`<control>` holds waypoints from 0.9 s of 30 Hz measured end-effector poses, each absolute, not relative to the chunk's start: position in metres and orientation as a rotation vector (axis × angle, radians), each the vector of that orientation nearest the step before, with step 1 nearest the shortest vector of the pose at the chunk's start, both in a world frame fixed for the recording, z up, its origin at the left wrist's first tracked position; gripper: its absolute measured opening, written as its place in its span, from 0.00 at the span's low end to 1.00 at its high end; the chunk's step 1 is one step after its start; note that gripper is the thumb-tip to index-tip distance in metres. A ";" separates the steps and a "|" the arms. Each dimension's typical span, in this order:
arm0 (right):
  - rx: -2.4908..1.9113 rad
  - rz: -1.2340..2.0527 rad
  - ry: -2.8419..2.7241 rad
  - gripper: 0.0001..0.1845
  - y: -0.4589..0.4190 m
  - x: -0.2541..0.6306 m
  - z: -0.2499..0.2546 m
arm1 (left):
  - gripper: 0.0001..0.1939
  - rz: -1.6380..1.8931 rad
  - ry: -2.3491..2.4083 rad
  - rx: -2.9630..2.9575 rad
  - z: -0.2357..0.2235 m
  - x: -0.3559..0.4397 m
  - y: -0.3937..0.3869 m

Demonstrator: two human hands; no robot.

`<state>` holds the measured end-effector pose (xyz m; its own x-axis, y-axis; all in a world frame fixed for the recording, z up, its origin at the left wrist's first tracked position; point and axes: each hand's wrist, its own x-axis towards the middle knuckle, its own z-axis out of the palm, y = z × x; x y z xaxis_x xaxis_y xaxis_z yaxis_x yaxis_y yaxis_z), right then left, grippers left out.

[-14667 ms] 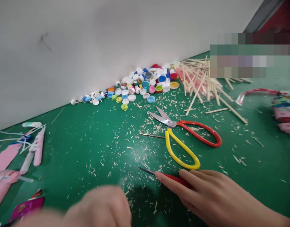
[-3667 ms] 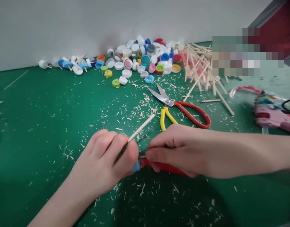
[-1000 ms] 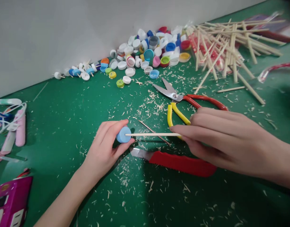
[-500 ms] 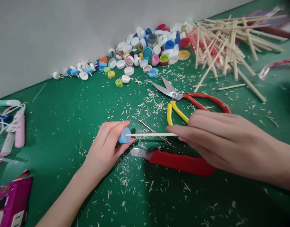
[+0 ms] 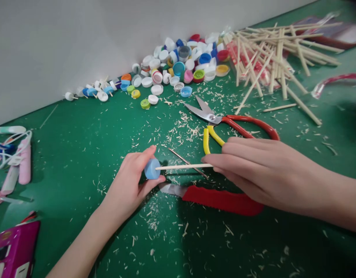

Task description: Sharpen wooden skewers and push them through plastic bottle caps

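Note:
My left hand [image 5: 127, 179] pinches a light-blue plastic bottle cap [image 5: 152, 168] between thumb and fingers, above the green mat. My right hand [image 5: 261, 173] grips a thin wooden stick [image 5: 183, 167] between its fingertips. The stick lies almost level, and its left end meets the side of the cap. Just below the stick, a craft knife with a red handle [image 5: 221, 200] lies under my hands. A thin metal awl [image 5: 186, 163] lies behind the stick. Part of the red-and-yellow-handled scissors [image 5: 205, 112] lies behind my right hand, its handles partly hidden.
Wood shavings are scattered over the green mat [image 5: 79, 131]. A heap of bottle caps [image 5: 172, 65] lines the white wall [image 5: 79, 38]. Loose wooden sticks [image 5: 267, 58] lie at the right. Pink glue guns [image 5: 21, 166] and a magenta box [image 5: 12, 249] sit at the left.
Since the earlier frames, my hands have moved apart from their position over the knife. In the last half second, the cap has turned slightly and the stick has tilted a little.

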<state>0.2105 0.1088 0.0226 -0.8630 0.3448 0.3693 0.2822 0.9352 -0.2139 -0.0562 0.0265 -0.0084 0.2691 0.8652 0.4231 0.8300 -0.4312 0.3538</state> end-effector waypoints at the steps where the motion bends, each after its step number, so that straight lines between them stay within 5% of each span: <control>1: -0.452 0.190 -2.674 0.10 0.110 0.210 0.022 | 0.28 0.922 1.642 2.423 -0.009 -0.058 0.026; 27: -0.494 0.508 -2.761 0.15 0.109 0.210 0.013 | 0.21 0.842 1.590 2.582 -0.006 -0.053 0.018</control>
